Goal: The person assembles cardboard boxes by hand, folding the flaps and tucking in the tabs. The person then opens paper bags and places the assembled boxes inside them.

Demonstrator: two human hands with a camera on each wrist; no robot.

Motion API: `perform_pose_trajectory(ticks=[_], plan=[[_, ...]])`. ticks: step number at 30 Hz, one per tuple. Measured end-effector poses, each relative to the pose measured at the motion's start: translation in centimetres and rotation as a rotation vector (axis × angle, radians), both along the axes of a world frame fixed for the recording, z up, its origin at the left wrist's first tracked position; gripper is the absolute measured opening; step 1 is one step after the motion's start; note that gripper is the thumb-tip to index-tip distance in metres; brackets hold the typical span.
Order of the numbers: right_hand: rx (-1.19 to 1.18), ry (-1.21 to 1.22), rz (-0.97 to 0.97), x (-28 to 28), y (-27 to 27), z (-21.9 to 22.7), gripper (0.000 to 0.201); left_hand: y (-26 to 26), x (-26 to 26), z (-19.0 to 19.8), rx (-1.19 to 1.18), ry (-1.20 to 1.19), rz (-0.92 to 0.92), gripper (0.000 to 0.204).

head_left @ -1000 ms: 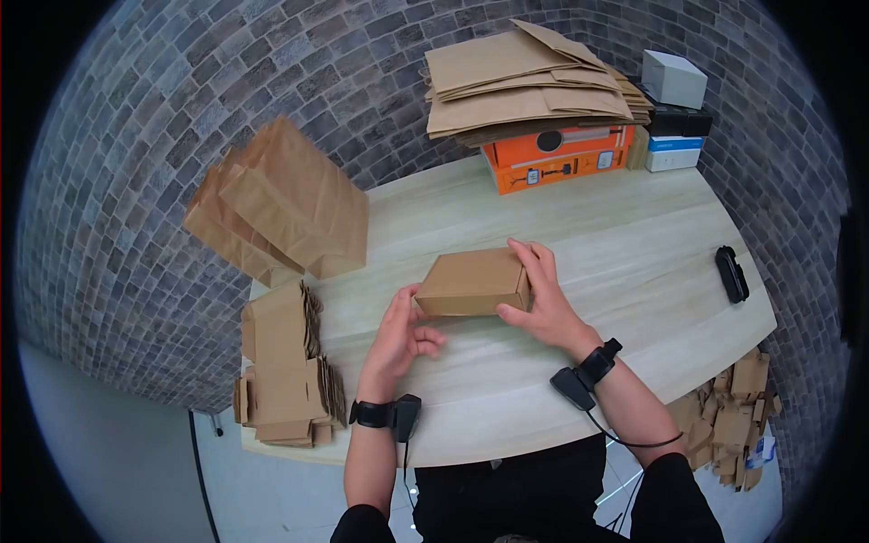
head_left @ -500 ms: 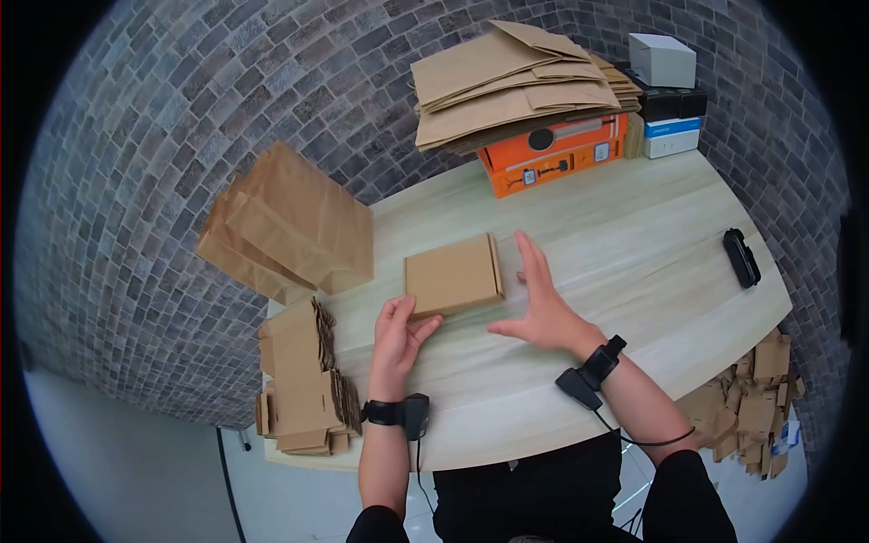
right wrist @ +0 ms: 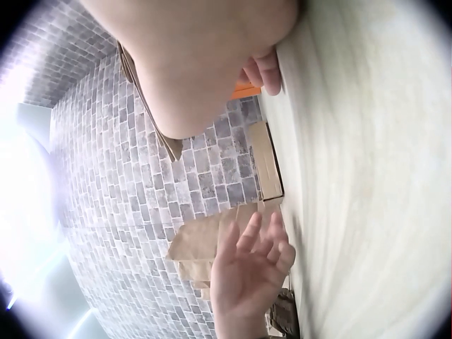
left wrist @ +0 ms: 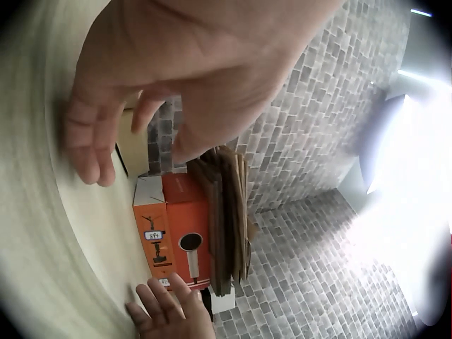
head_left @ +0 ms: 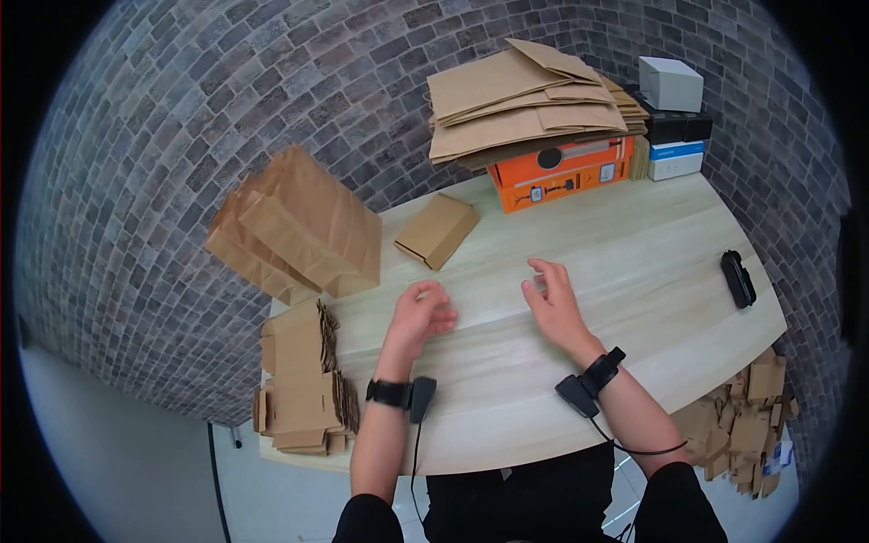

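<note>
A closed brown cardboard box point(head_left: 437, 231) lies at an angle on the table's far side, right of the standing paper bags; part of it shows in the right wrist view point(right wrist: 267, 161). My left hand point(head_left: 419, 317) hovers over the table nearer to me than the box, fingers loosely bent, holding nothing. Farther right, my right hand point(head_left: 556, 303) is over the table with fingers apart and nothing in them. Neither hand touches the box.
Brown paper bags point(head_left: 317, 226) stand at the left rear, flattened cardboard point(head_left: 303, 376) below them. Behind are an orange box point(head_left: 566, 181) under flat paper bags point(head_left: 525, 100), and stacked small boxes point(head_left: 677, 163). A black object point(head_left: 738, 279) lies at right.
The box went from between my hands to the far side of the table, turned at an angle. Both hands have let go of it, and the left has moved slightly right.
</note>
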State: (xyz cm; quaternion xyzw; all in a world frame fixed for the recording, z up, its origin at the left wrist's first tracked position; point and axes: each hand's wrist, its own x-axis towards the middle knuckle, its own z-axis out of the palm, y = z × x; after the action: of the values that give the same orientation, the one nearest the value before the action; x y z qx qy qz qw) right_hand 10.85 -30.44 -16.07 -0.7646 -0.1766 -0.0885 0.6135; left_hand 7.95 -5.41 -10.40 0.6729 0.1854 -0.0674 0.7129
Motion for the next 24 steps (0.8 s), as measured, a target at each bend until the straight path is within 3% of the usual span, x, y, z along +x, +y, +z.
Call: perform_pose_trajectory(ticks=[1,3,5,10,12,15,17,21,24], plan=[[0.025,-0.004,-0.035,0.3,0.2,-0.5,0.041,0.0,-1.4,0.8,0.000,0.006,-0.002,0.031],[0.041,0.008,-0.070,0.5,0.3,-1.1,0.035,0.5,-4.6,2.0,0.225,-0.117,-0.139,0.025],[0.056,0.002,-0.103,0.4,0.4,-0.8,0.025,1.6,-8.3,3.9,0.229,-0.191,-0.156,0.020],[-0.044,-0.073,-0.148,0.9,0.4,-1.7,0.016,4.7,-19.0,9.7,0.334,-0.295,0.043,0.015],[-0.030,-0.035,-0.125,0.8,0.6,-1.4,0.015,7.4,-21.3,12.5,0.564,-0.282,0.131,0.011],[-0.035,0.005,-0.110,0.8,0.7,-1.3,0.015,14.3,-22.0,14.6,0.852,-0.249,0.334,0.012],[-0.036,0.021,-0.090,0.8,0.6,-1.5,0.015,19.1,-21.3,14.5,0.944,-0.089,0.452,0.014],[-0.042,0.033,-0.100,0.9,0.5,-1.4,0.015,28.5,-19.8,10.4,1.008,0.018,0.454,0.016],[-0.009,0.069,-0.107,1.3,0.2,-2.2,0.014,30.6,-17.3,8.6,1.134,0.172,0.367,0.019]])
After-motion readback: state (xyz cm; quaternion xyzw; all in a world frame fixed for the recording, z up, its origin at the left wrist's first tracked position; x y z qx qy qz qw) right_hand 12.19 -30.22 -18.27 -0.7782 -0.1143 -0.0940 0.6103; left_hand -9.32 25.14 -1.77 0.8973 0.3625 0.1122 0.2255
